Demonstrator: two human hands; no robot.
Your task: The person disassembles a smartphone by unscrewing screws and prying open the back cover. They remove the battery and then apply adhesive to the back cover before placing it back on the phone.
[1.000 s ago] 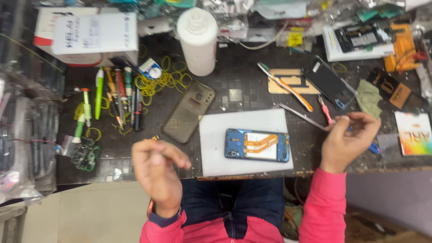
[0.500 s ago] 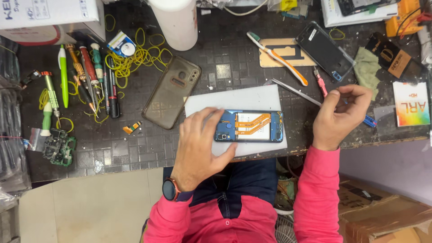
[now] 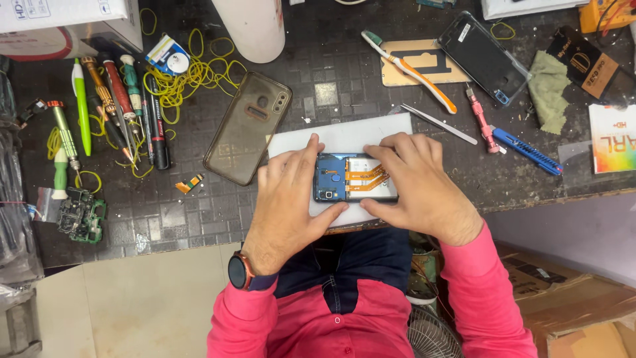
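Where hands [image 3: 358, 192] meet: dark tiled worktop [image 3: 199, 219], cluttered.

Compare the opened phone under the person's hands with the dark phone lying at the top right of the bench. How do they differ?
The opened phone shows blue insides and orange ribbon cables; the dark phone shows a closed black face. The opened phone lies level on a white mat, held by the left hand and right hand; the dark phone lies slanted, untouched. Both lie flat on the bench.
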